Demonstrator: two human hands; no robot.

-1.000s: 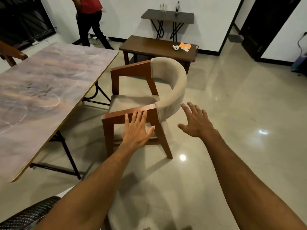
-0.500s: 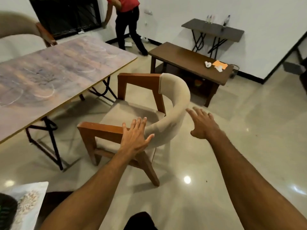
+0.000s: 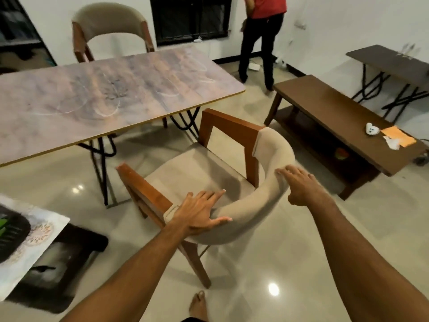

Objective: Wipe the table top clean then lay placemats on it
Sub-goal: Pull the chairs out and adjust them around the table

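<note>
The long table has a purplish marbled top with pale curved smears on it. A wooden chair with a beige padded backrest stands in front of me, turned toward the table. My left hand lies over the backrest's left end, fingers across the top and thumb on the outer face. My right hand touches the backrest's right side with fingers apart, not closed around it. At the lower left lie a white patterned placemat and a black mat under it.
A second chair stands behind the table. A person in a red top stands at the far wall. A low brown bench with an orange paper and a white object is on the right, with a dark console table beyond it.
My view swung left, bringing the table and mats into sight. The chair has turned toward the table. Both hands moved onto its backrest; the right hand was in the air before.
</note>
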